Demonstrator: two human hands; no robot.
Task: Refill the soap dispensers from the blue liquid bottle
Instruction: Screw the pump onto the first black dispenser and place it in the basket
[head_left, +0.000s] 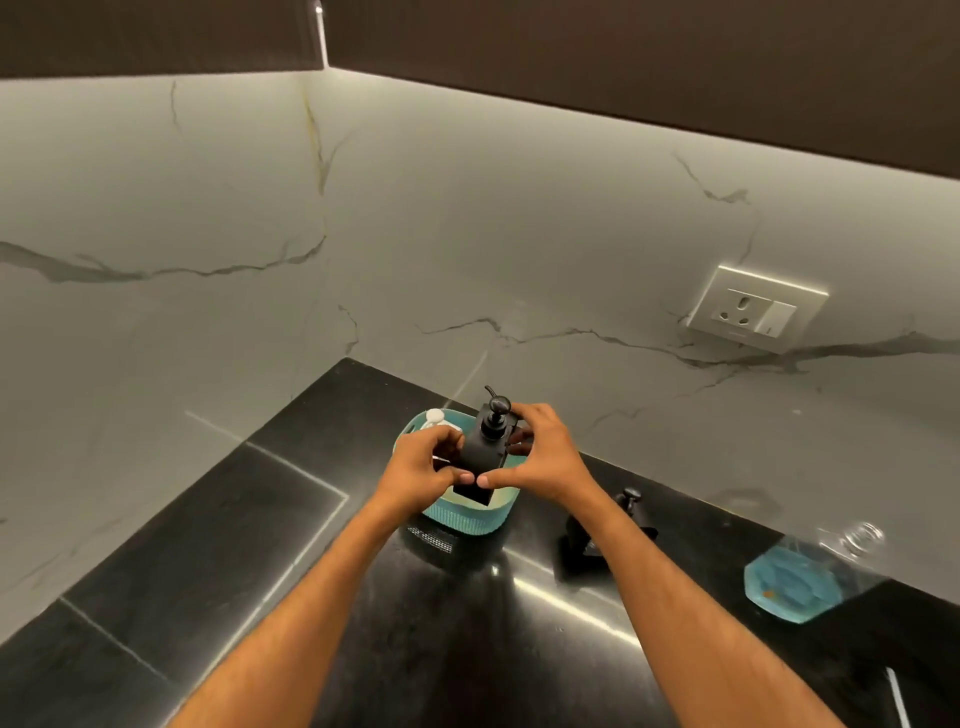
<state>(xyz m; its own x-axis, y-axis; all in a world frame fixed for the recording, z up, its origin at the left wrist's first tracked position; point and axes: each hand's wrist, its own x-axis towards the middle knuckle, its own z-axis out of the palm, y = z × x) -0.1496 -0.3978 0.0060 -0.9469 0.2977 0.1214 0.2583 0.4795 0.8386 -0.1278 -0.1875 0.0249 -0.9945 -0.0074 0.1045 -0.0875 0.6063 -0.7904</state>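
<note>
2 hands grip a black soap dispenser (482, 451) over a teal basket (467, 514) on the dark counter (260, 545): left hand (422, 474) and right hand (540, 457) curl round its sides. It stands nearly upright, pump nozzle pointing toward the marble wall. The blue liquid bottle (802, 574) lies well right.

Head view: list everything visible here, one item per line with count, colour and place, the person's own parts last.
black soap dispenser: 1, black with pump top, held over the teal basket
teal basket: 1, teal, on the counter near the corner
white pump bottle: 1, white, at the basket's far left
second black dispenser: 1, black, on the counter right of the basket, partly behind the right forearm
blue liquid bottle: 1, clear with blue liquid, on the counter far right
wall socket: 1, white, on the marble wall
counter: 1, black, glossy
left hand: grips the dispenser
right hand: grips the dispenser
</note>
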